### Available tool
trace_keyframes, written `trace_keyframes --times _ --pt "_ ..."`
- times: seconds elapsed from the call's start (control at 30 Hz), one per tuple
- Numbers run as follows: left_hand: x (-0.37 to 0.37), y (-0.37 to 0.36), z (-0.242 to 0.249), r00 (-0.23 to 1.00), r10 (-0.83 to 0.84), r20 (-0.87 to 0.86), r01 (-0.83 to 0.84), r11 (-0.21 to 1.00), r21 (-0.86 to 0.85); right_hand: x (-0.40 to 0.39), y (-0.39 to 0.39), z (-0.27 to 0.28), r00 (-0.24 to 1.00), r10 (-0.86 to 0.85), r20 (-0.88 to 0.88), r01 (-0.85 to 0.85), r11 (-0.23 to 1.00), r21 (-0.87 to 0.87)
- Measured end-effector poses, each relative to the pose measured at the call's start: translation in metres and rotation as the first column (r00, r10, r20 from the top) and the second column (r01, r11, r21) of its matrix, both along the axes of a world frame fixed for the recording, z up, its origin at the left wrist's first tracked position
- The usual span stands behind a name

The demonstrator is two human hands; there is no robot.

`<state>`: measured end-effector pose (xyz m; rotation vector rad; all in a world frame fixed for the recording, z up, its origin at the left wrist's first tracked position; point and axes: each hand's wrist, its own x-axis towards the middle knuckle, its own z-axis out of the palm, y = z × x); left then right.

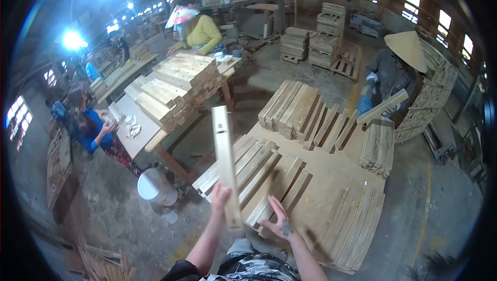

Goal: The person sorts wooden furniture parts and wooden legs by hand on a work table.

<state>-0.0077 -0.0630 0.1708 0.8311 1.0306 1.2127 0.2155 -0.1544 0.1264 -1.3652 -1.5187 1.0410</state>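
- In the head view, the left hand (221,196) is grasping a wooden bar (225,159), its fingers closing around the lower half while the bar is standing nearly upright in front of the body.
- The bar is rising clear of the surface (336,175), its upper end showing dark slots; its lower end is hanging below the fist.
- The right hand (278,221) is reaching over the near edge with thumb and fingers spread, gripping nothing that can be made out; whether it is touching the bars under it, I cannot tell.
- Beneath and beyond that hand, a near row of bars (249,163) is lying side by side, with gaps opening toward its right end.
- Farther right, a flat group of bars (357,219) is resting along the near edge; a stacked block of bars (290,102) is sitting at the far side.
- Across the surface, a person in a conical hat (406,50) is handling another bar (383,106).
- For good handling, in my judgement, the left hand should be gripping nearer the bar's middle, since the long upper part is probably making it top-heavy.
- The right hand should be keeping its fingertips out of the gaps, where shifting bars could be pinching them.
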Motion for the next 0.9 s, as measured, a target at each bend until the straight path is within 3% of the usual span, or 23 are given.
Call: trace_keyframes --times 0.07,0.13,0.17,0.2,0.23,0.27,0.3,0.33,0.37,0.4,0.47,0.5,0.6,0.7,0.8,0.87,0.9 --pt "-0.047 0.041 -0.014 0.997 0.050 -0.059 -0.045 0.996 0.082 0.015 -0.022 -0.037 1.000 0.002 -0.001 -0.002 0.994 -0.109" --pt "-0.095 0.084 -0.018 0.986 0.156 -0.059 -0.144 0.974 0.173 0.029 -0.057 -0.119 0.984 -0.131 -0.120 0.095 0.959 -0.268" --pt "-0.119 0.105 -0.009 0.984 0.170 -0.050 -0.159 0.973 0.169 0.031 -0.077 -0.133 0.956 -0.231 -0.182 0.166 0.934 -0.316" --pt "-0.138 0.124 0.006 0.982 0.185 -0.040 -0.176 0.971 0.163 0.036 -0.104 -0.199 0.856 -0.446 -0.263 0.314 0.851 -0.421" --pt "-0.150 0.140 0.033 0.972 0.228 -0.065 -0.208 0.952 0.224 0.031 -0.118 -0.178 0.844 -0.520 -0.127 0.425 0.796 -0.431" --pt "-0.180 0.173 0.026 0.958 0.267 -0.103 -0.233 0.937 0.260 0.026 -0.130 -0.150 0.811 -0.585 0.008 0.529 0.728 -0.435" --pt "-0.201 0.195 0.038 0.946 0.290 -0.146 -0.249 0.937 0.246 0.049 -0.173 -0.224 0.867 -0.253 0.429 0.437 0.798 -0.414" --pt "-0.219 0.219 0.050 0.932 0.312 -0.186 -0.267 0.935 0.232 0.072 -0.216 -0.301 0.652 0.095 0.752 0.317 0.867 -0.384" --pt "-0.247 0.252 0.040 0.886 0.401 -0.233 -0.351 0.908 0.228 0.067 -0.217 -0.300 0.624 0.110 0.774 0.371 0.830 -0.417" --pt "-0.277 0.292 0.024 0.829 0.482 -0.283 -0.429 0.874 0.230 0.055 -0.199 -0.285 0.735 -0.057 0.675 0.493 0.729 -0.475" --pt "-0.337 0.371 -0.008 0.825 0.481 -0.298 -0.450 0.877 0.171 0.025 -0.169 -0.272 0.771 -0.366 0.522 0.633 0.539 -0.556" --pt "-0.333 0.389 0.008 0.799 0.520 -0.301 -0.496 0.854 0.159 0.009 -0.152 -0.269 0.771 -0.404 0.491 0.636 0.515 -0.574" --pt "-0.378 0.474 -0.007 0.640 0.476 -0.603 -0.524 0.844 0.111 -0.033 -0.097 -0.253 0.773 -0.473 0.423 0.628 0.482 -0.610" --pt "-0.370 0.523 0.011 0.294 0.358 -0.886 -0.657 0.749 0.084 -0.067 -0.047 -0.236 0.785 -0.493 0.375 0.607 0.490 -0.626" --pt "-0.346 0.551 0.038 0.218 0.289 -0.932 -0.729 0.683 0.041 -0.084 -0.034 -0.228 0.786 -0.518 0.337 0.597 0.495 -0.631" --pt "-0.344 0.574 0.036 0.144 0.187 -0.972 -0.700 0.714 0.034 -0.090 -0.039 -0.226 0.769 -0.550 0.327 0.610 0.477 -0.633" --pt "-0.343 0.576 0.033 0.157 0.156 -0.975 -0.619 0.785 0.026 -0.095 -0.047 -0.224 0.750 -0.575 0.325 0.624 0.455 -0.635"
